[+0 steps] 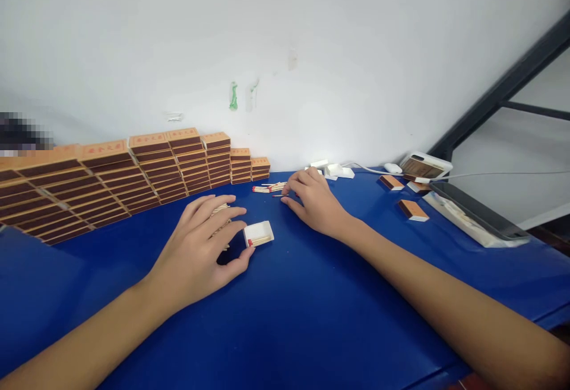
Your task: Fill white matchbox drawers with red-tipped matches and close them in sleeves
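Note:
My left hand (pixel 205 235) has its thumb and index finger at the left end of a small white matchbox tray (pixel 267 228), gripping its edge. A few red-tipped matches (pixel 262 240) lie inside along the tray's near side. Under the spread other fingers of that hand, a pile of matches (pixel 221 208) shows in part. Farther back, my right hand (pixel 314 200) is closed at the fingertips around a single match (pixel 278 195), beside a small heap of loose matches (pixel 262 189) on the blue table (pixel 289 307).
Stacked matchboxes (pixel 155 164) line the wall on the left. Several white trays (pixel 336 170) lie behind my right hand. At right are loose matchboxes (pixel 413 209), a phone in a white case (pixel 425 166), a cable (pixel 490 174) and a dark phone-like slab (pixel 478 209) on a white packet.

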`<control>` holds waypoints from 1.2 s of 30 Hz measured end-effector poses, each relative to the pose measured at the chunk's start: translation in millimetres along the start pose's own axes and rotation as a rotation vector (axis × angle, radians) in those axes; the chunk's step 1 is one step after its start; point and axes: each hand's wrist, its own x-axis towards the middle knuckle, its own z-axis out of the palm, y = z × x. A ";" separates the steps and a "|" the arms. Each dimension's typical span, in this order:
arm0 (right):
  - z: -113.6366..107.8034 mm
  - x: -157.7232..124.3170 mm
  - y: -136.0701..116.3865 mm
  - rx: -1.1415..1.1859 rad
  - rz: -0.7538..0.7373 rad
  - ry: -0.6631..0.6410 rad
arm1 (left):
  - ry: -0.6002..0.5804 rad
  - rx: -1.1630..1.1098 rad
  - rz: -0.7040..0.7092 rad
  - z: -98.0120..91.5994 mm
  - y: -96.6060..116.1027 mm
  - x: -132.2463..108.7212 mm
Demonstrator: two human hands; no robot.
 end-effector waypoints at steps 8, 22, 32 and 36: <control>14.4 14.1 12.5 -0.045 -0.015 -0.045 | 0.002 -0.008 0.005 0.5 0.6 -0.7; 17.4 19.1 15.0 -0.043 -0.005 -0.046 | -0.006 -0.011 0.003 0.5 0.2 -0.1; -3.3 14.9 1.6 0.024 -0.085 -0.074 | 0.026 0.042 -0.017 0.4 1.0 -1.2; -26.1 5.8 -33.5 0.103 -0.182 -0.036 | 0.037 0.057 -0.035 1.5 0.5 -2.4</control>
